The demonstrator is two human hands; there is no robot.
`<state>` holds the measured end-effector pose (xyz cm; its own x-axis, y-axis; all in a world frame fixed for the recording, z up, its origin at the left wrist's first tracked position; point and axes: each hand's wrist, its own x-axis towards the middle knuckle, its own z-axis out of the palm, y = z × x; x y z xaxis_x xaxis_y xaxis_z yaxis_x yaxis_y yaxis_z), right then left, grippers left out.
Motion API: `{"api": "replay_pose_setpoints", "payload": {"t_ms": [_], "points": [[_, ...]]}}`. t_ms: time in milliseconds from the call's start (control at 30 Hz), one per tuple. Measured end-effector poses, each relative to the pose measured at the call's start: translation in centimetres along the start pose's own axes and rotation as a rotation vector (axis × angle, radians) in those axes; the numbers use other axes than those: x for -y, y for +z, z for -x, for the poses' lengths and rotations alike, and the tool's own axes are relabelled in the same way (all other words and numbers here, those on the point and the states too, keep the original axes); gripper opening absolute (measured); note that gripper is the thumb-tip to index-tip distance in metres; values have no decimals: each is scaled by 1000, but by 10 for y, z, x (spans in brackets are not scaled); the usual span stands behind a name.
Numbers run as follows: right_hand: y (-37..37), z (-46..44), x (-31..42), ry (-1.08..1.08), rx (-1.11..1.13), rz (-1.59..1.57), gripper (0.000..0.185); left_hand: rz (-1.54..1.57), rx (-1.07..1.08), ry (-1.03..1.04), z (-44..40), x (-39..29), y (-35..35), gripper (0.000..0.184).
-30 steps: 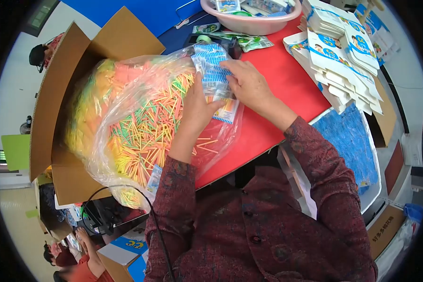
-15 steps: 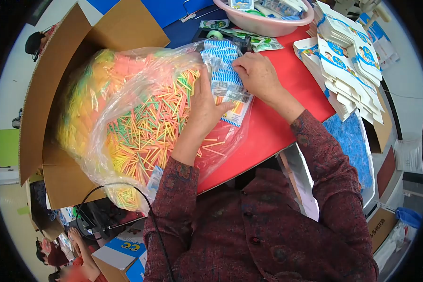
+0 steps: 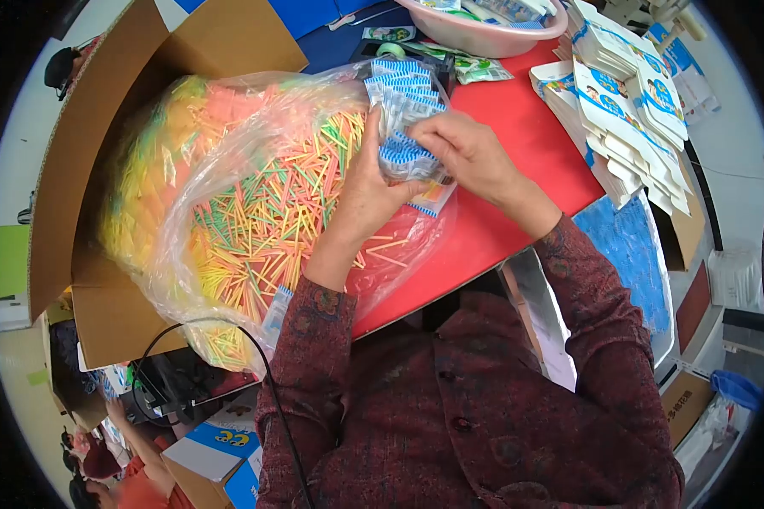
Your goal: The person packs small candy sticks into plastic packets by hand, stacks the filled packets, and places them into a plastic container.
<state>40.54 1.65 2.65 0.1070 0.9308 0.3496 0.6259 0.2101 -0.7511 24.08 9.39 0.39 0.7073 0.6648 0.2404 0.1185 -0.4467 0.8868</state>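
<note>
Small blue-and-white striped packets lie bunched between my two hands. My left hand cups the bunch from the left, fingers pointing up along one side and thumb across the lower edge. My right hand has thumb and fingertips pinched on the packets' right side. More striped packets are spread just beyond. Beside my left wrist, a clear plastic bag gapes, full of thin yellow, pink and green sticks. A few sticks lie loose near the wrist.
An open cardboard box surrounds the bag's left side. At the back, a pink basin holds packets. Stacked white-and-blue flat cartons lie right on the red table. A black cable crosses near my left sleeve. Another person is at lower left.
My right hand has moved slightly down and left. The packets between my hands are now gathered into a curved bunch instead of lying flat, and my left hand closes around them.
</note>
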Motion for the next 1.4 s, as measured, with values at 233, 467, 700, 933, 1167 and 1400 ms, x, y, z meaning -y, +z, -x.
{"api": "replay_pose_setpoints", "payload": {"t_ms": [233, 467, 700, 933, 1167, 1400], "points": [[22, 44, -6, 275, 26, -759, 40, 403, 76, -162, 18, -1, 2, 100], [24, 43, 5, 333, 125, -425, 52, -210, -2, 110, 31, -10, 1, 92], [32, 47, 13, 53, -58, -365, 47, -322, 213, 153, 29, 7, -7, 65], [-4, 94, 39, 232, -305, -568, 45, 253, 116, -65, 49, -65, 9, 56], [-45, 218, 51, 474, -453, -546, 36, -54, 372, 157, 74, -99, 85, 61], [-120, 445, 18, 1045, -1077, -217, 25, 229, 387, 63, 64, -101, 108, 57]]}}
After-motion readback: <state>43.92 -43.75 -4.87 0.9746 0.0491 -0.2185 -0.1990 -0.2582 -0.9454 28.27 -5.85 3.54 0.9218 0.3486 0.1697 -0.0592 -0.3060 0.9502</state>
